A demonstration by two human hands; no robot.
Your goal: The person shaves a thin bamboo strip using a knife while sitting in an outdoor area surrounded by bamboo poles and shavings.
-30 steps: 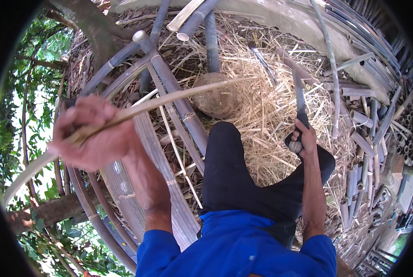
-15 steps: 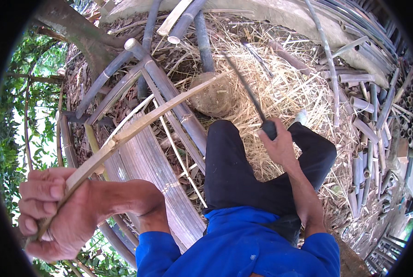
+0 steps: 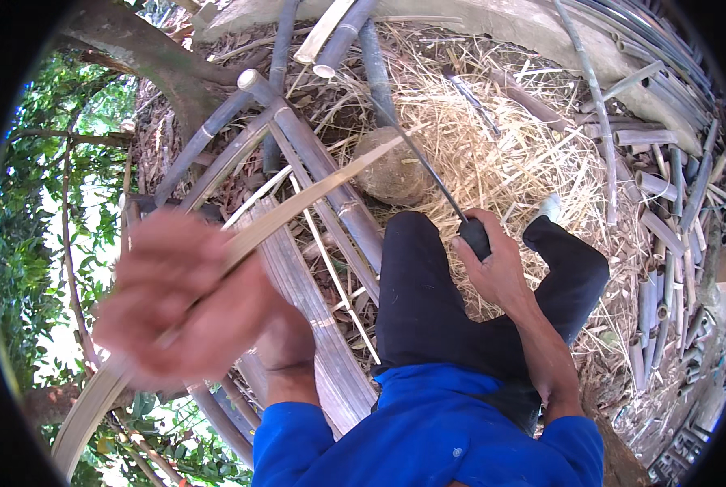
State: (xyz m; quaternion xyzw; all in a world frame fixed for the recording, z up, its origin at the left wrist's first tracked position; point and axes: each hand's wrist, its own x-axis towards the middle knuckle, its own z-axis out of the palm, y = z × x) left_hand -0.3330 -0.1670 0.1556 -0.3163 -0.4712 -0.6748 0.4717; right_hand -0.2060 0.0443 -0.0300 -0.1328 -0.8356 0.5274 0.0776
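My left hand (image 3: 205, 300), smeared by motion, is closed round a long split bamboo strip (image 3: 310, 197). The strip slants up to the right, its far tip ahead of my knees and its wide near end sticking out below my fist. In my right hand (image 3: 501, 264) is the black handle of a long thin-bladed knife (image 3: 436, 177). Its blade points up and to the left, crossing close to the strip's tip; I cannot tell whether they touch. Behind that tip sits a brown rounded block (image 3: 394, 172) on the ground.
A frame of dark bamboo poles (image 3: 322, 166) stands left of my legs, beside a wide split bamboo slab (image 3: 318, 312). Pale shavings (image 3: 493, 154) cover the ground ahead. Cut bamboo pieces (image 3: 651, 138) lie along the right, near a low concrete edge (image 3: 501, 28). Foliage (image 3: 38, 219) fills the left.
My left hand has moved right and up with the strip, and more of the strip's near end shows below it. The knife blade now crosses near the strip's tip.
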